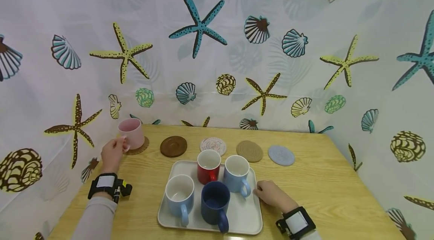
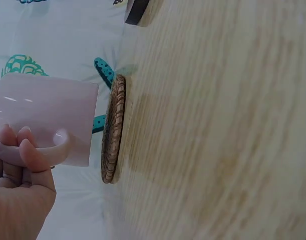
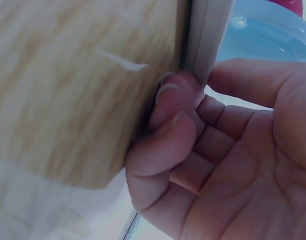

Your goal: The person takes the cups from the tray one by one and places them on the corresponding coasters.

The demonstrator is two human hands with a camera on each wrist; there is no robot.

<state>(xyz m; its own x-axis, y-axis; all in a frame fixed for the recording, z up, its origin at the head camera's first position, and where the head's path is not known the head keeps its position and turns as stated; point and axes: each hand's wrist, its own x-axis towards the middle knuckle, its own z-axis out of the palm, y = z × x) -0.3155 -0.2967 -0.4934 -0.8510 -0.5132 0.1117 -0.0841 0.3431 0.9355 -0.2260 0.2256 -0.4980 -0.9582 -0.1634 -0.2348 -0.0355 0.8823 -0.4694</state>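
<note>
**Pink mug (image 1: 131, 135) at the first coaster, four more on the tray (image 1: 242, 215)**

The left hand (image 1: 112, 154) has its fingers curled around the handle of the pink mug, which is upright at the far left of the wooden table (image 1: 325, 168). In the left wrist view, a narrow gap separates the mug's base from the brown woven coaster (image 2: 113, 132) beneath it, so the mug does not appear to be set down yet.

The right hand (image 1: 272, 196) pinches the right rim of the white tray, with the thumb on one side and curled fingers on the other.

The work looks to be at an early stage: one mug is at a coaster, its placing nearly done. Left on the tray are the red mug (image 1: 204, 175), the navy mug (image 1: 213, 210), the left light-blue mug (image 1: 176, 199) and the right light-blue mug (image 1: 232, 181). Four coasters bear no mug: dark brown (image 1: 173, 146), speckled (image 1: 213, 145), tan (image 1: 249, 151) and grey-blue (image 1: 281, 155). The count suggests one coaster per mug.
</note>
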